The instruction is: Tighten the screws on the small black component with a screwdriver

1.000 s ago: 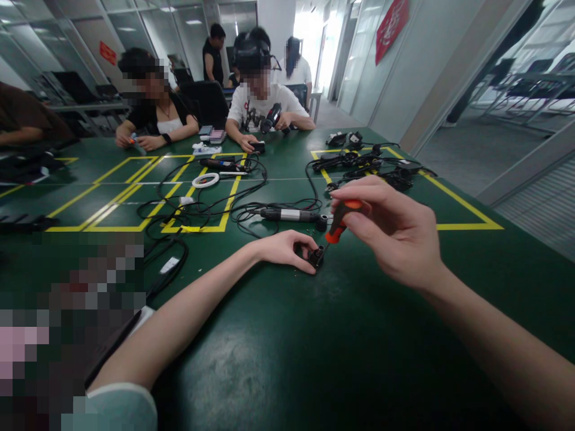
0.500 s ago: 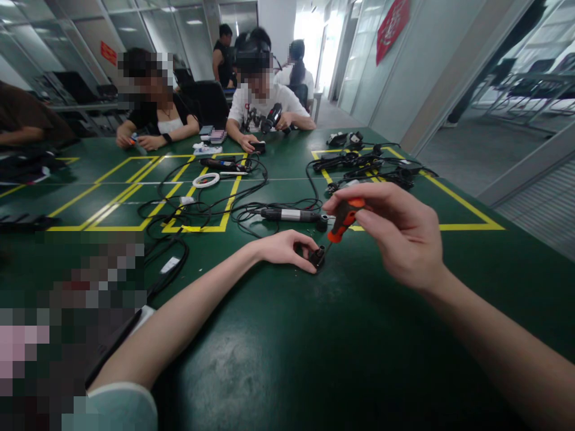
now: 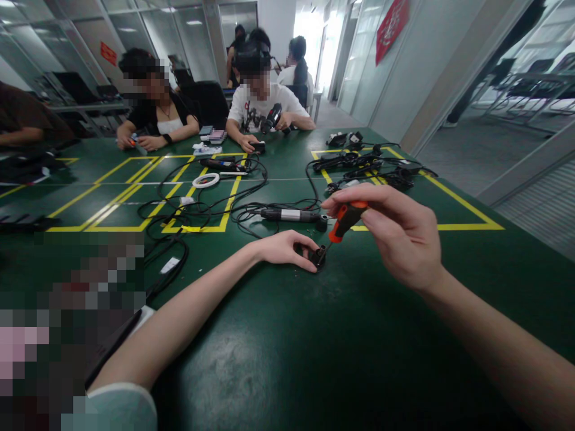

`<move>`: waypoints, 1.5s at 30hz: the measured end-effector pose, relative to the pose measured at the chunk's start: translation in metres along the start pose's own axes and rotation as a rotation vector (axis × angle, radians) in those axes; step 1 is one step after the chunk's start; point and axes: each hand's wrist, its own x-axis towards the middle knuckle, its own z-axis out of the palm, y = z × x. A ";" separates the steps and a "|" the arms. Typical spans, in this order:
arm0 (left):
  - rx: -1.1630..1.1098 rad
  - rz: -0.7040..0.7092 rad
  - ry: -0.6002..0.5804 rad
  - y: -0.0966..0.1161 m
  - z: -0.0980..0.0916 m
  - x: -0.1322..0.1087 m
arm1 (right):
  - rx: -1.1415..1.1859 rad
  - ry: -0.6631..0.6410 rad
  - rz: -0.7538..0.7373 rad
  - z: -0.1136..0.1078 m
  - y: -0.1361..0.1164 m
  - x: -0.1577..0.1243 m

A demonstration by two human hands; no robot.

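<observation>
- My right hand (image 3: pixel 399 233) pinches an orange-and-black screwdriver (image 3: pixel 347 221) between thumb and curled fingers; the handle has rolled since a second ago, showing different colour bands, and my fingertips sit further left.
- Wrist arched above the surface (image 3: pixel 359 347), I have the shaft slanting down and left into the small dark part (image 3: pixel 318 256).
- My left hand (image 3: pixel 285 246), unmoved, grips that part low on the surface, well inside its right edge.
- Just beyond lies a black-and-silver tool (image 3: pixel 290 215).
- Past the surface's far edge, a standing person (image 3: pixel 230 61) has shifted behind a seated co-worker (image 3: pixel 269 96).
</observation>
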 end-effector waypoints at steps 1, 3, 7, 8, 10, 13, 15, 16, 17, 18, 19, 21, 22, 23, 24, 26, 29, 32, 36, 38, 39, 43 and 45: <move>0.007 0.003 0.001 0.000 0.000 0.000 | -0.036 0.010 -0.023 0.000 0.000 0.001; 0.026 0.006 -0.005 0.000 0.000 0.000 | -0.100 0.032 -0.063 0.000 0.000 0.002; 0.053 0.020 -0.028 -0.002 -0.001 0.000 | -0.090 0.011 -0.042 0.000 -0.002 0.002; 0.061 0.029 -0.032 -0.003 -0.002 0.000 | -0.064 0.001 -0.021 0.000 -0.002 0.001; 0.087 0.052 -0.034 -0.003 -0.002 0.001 | -0.016 -0.014 0.017 0.000 -0.002 0.000; 0.136 0.078 -0.042 -0.003 -0.002 0.002 | -0.040 0.013 -0.010 0.001 -0.001 0.001; 0.162 0.083 -0.047 -0.002 -0.001 0.003 | -0.101 0.056 -0.049 0.002 0.000 0.002; 0.171 0.084 -0.048 -0.002 0.000 0.003 | -0.124 0.073 -0.062 0.002 0.001 0.003; 0.177 0.085 -0.046 -0.003 0.000 0.003 | -0.138 0.080 -0.066 0.003 0.001 0.003; 0.179 0.085 -0.044 -0.003 0.000 0.003 | -0.139 0.081 -0.057 0.003 0.000 0.003; 0.179 0.085 -0.041 -0.003 0.000 0.003 | -0.127 0.078 -0.040 0.003 0.000 0.003; 0.174 0.083 -0.038 -0.003 0.001 0.003 | -0.089 0.063 0.006 0.003 -0.002 0.002; 0.172 0.080 -0.037 -0.003 0.001 0.002 | -0.070 0.056 0.031 0.003 -0.002 0.001; 0.171 0.076 -0.036 -0.003 0.001 0.002 | -0.058 0.050 0.048 0.002 -0.003 0.001; 0.171 0.073 -0.035 -0.003 0.001 0.002 | -0.057 0.049 0.052 0.002 -0.003 0.001; 0.171 0.073 -0.029 -0.002 0.001 0.002 | -0.092 0.062 0.023 0.002 -0.002 0.002; 0.171 0.081 -0.017 -0.002 0.001 0.002 | -0.168 0.097 -0.026 0.002 -0.001 0.003; 0.162 0.077 -0.011 -0.002 0.001 0.003 | -0.150 0.097 -0.004 0.003 -0.002 0.003; 0.157 0.065 -0.009 -0.003 0.001 0.003 | -0.034 0.069 0.075 0.004 -0.003 0.000; 0.157 0.062 -0.011 -0.003 0.001 0.003 | -0.026 0.056 0.073 0.003 -0.002 0.000; 0.159 0.064 -0.012 -0.002 0.001 0.003 | -0.042 0.057 0.054 0.003 -0.002 0.001; 0.176 0.078 -0.017 0.000 0.001 0.003 | -0.144 0.095 -0.032 0.003 0.000 0.003; 0.174 0.066 -0.016 0.000 0.001 0.002 | -0.135 0.095 -0.010 0.004 -0.001 0.003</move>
